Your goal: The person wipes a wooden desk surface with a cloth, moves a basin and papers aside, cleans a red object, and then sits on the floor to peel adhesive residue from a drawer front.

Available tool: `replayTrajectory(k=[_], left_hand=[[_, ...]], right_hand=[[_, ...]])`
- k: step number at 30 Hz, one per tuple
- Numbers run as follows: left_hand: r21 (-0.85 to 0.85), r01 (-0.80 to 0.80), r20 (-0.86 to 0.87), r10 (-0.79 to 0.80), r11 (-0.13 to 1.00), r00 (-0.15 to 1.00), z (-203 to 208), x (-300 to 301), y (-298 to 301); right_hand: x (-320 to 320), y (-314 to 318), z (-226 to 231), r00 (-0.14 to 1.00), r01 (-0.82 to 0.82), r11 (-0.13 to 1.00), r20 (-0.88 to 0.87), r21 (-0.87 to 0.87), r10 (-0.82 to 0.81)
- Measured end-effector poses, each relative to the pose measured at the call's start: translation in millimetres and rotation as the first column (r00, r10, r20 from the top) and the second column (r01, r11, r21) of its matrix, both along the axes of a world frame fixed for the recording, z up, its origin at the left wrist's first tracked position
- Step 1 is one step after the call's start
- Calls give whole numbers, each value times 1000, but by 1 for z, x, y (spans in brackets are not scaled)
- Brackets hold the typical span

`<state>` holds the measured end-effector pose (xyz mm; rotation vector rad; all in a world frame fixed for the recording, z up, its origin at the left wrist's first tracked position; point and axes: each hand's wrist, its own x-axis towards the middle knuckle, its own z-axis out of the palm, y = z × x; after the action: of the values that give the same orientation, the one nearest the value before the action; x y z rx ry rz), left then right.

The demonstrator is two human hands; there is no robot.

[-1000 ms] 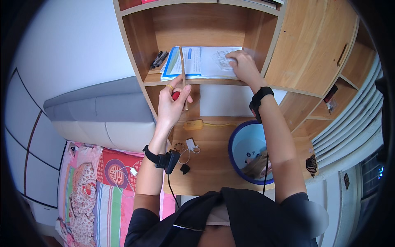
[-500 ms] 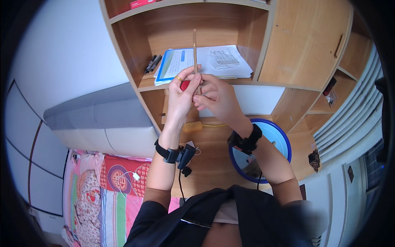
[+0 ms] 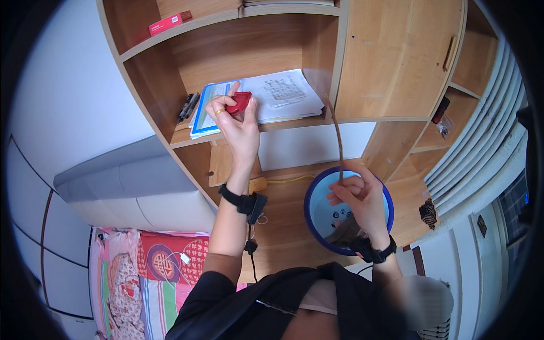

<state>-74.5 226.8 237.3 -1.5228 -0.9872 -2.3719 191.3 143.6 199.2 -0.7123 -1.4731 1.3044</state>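
Observation:
My left hand (image 3: 240, 133) is raised in front of the open shelf, its thumb and fingers pinching a small glossy red object (image 3: 241, 102) whose exact kind I cannot make out. A ring sits on one of its fingers. Lower down, over the blue basin (image 3: 307, 211), my right hand (image 3: 367, 205) is closed on the lower end of a thin brown stick (image 3: 338, 131). The stick points up and away, looks slightly bent, and its upper end overlaps the shelf edge. Both hands are well apart, and neither thing touches the other.
Papers (image 3: 309, 93) and several dark pens (image 3: 187, 107) lie on the shelf, with a red box (image 3: 170, 24) above. A yellow power strip (image 3: 258, 184) rests on the wooden desk (image 3: 283, 226) behind my left forearm. A patterned bed (image 3: 153, 300) stands at lower left.
My hands were together around the red object and the stick. Now they are apart: the right has moved down and right with the stick, the left slightly left with the red object.

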Motion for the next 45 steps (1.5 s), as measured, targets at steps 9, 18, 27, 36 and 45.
replayTrajectory(k=[9, 18, 27, 36, 45], left_hand=[[26, 256, 89, -257, 966, 962, -13, 57, 9], [-353, 325, -24, -355, 878, 934, -43, 87, -66], [-474, 172, 104, -140, 864, 985, -66, 60, -138], [-773, 49, -98, -195, 632, 976, -89, 129, -126], [-548, -348, -717, -212, 761, 664, -113, 316, -50]], right_hand=[[44, -9, -8, 976, 196, 969, 127, -152, -178], [-28, 79, 37, 887, 248, 629, 88, 737, -453], [-114, 148, 45, 693, 165, 613, 351, 773, -630], [12, 44, 11, 921, -352, 817, 323, 457, 216], [254, 105, -22, 881, -391, 919, 309, 51, 358]])
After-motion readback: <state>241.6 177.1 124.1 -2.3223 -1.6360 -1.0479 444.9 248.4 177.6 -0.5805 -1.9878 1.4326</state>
